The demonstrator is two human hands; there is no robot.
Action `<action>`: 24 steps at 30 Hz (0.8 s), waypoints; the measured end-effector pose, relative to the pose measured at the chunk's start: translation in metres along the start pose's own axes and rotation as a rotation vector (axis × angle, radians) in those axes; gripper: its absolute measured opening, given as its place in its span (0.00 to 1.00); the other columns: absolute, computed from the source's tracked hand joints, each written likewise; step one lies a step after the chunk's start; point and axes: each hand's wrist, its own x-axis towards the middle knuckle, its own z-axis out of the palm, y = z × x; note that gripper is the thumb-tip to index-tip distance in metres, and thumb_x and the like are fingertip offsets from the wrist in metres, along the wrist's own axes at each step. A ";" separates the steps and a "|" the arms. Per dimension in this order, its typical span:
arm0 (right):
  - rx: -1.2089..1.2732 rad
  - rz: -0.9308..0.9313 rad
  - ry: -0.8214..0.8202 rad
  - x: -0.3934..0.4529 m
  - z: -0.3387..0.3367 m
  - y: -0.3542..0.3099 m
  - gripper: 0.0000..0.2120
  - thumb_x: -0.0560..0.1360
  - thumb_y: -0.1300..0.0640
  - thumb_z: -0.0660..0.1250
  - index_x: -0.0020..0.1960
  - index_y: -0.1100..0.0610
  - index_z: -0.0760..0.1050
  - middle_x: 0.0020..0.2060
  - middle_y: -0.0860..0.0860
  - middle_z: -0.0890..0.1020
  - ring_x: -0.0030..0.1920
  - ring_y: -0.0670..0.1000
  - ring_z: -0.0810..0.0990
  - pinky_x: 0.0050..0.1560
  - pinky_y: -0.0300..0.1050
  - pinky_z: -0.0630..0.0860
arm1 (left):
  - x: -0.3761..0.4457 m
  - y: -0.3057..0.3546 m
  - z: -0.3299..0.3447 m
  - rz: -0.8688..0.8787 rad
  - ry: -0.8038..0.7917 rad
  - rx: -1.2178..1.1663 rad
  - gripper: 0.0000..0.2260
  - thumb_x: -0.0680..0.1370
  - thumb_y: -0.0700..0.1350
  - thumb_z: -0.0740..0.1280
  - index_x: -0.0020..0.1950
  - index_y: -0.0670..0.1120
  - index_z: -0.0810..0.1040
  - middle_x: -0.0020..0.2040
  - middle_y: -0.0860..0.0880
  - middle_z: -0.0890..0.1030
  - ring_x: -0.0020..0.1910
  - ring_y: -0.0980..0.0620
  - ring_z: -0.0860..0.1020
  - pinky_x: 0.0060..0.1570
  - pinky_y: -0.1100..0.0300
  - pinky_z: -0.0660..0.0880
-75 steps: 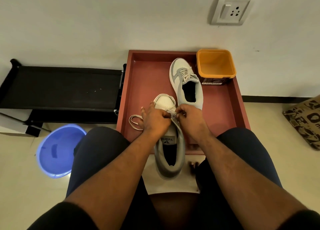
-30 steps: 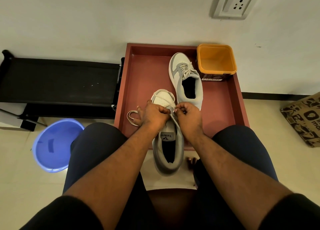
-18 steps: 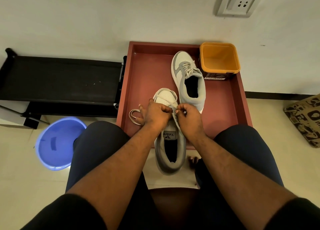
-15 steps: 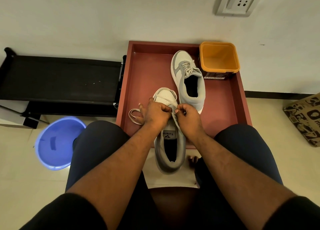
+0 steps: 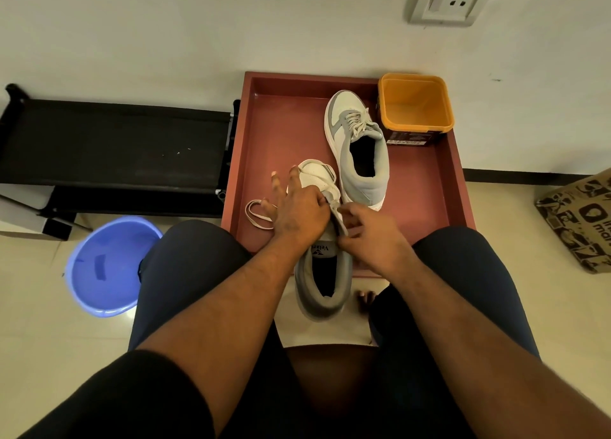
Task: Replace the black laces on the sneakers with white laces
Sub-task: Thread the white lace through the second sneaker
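- Near sneaker (image 5: 322,273) lies between the person's knees, heel toward the body, toe pointing away onto the red tray (image 5: 281,134). Long axis runs straight out from the body.
- Left hand (image 5: 299,212) rests over the forefoot: thumb and forefinger seem to pinch the white lace (image 5: 335,208) at the eyelet row, the other fingers splayed straight toward the toe.
- Right hand (image 5: 370,233) sits just beside, across the tongue; fingers curled, pinching the lace a little nearer the collar than the left pinch. Exact grip partly hidden.
- Lace runs between the two pinches, roughly along the shoe's axis; a slack loop lies on the tray just outside the left fingers.
- Judgement: threading is partway up this shoe. The next eyelet probably lies toward the collar, so the right hand is nearer.
- Second sneaker (image 5: 358,147) lies beyond the right fingers on the tray, already laced white, beside an orange tub (image 5: 415,107).
- No black laces in sight.
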 end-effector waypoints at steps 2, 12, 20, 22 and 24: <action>-0.095 0.019 0.068 0.002 0.004 -0.003 0.15 0.71 0.62 0.69 0.57 0.53 0.78 0.47 0.51 0.83 0.47 0.51 0.81 0.52 0.50 0.80 | -0.002 0.001 -0.002 0.006 -0.010 -0.002 0.10 0.80 0.51 0.61 0.53 0.51 0.81 0.80 0.48 0.48 0.77 0.37 0.42 0.71 0.32 0.50; -0.230 -0.130 0.202 0.013 0.013 -0.013 0.09 0.76 0.58 0.62 0.55 0.50 0.73 0.47 0.51 0.80 0.47 0.54 0.80 0.43 0.49 0.76 | -0.061 0.012 -0.043 0.104 -0.153 -0.343 0.05 0.74 0.47 0.69 0.39 0.54 0.79 0.80 0.55 0.48 0.78 0.46 0.39 0.73 0.41 0.42; -0.281 -0.250 0.308 0.018 0.016 -0.003 0.15 0.80 0.51 0.62 0.64 0.54 0.78 0.52 0.53 0.74 0.55 0.53 0.73 0.52 0.48 0.74 | -0.092 -0.013 -0.044 0.198 -0.296 -0.248 0.13 0.72 0.52 0.74 0.55 0.58 0.77 0.81 0.50 0.48 0.79 0.47 0.42 0.75 0.42 0.46; -0.254 -0.289 0.346 0.018 0.016 -0.003 0.14 0.80 0.51 0.64 0.62 0.55 0.80 0.52 0.52 0.74 0.56 0.53 0.71 0.53 0.46 0.73 | -0.090 -0.024 -0.037 0.192 -0.460 0.062 0.33 0.68 0.58 0.75 0.70 0.61 0.66 0.80 0.51 0.41 0.77 0.42 0.37 0.72 0.35 0.46; -0.243 -0.321 0.350 0.017 0.015 -0.003 0.13 0.79 0.53 0.66 0.59 0.56 0.81 0.52 0.51 0.74 0.55 0.51 0.70 0.54 0.43 0.71 | -0.090 -0.028 -0.030 0.205 -0.511 0.293 0.42 0.66 0.60 0.76 0.75 0.62 0.59 0.79 0.49 0.41 0.77 0.39 0.39 0.71 0.33 0.49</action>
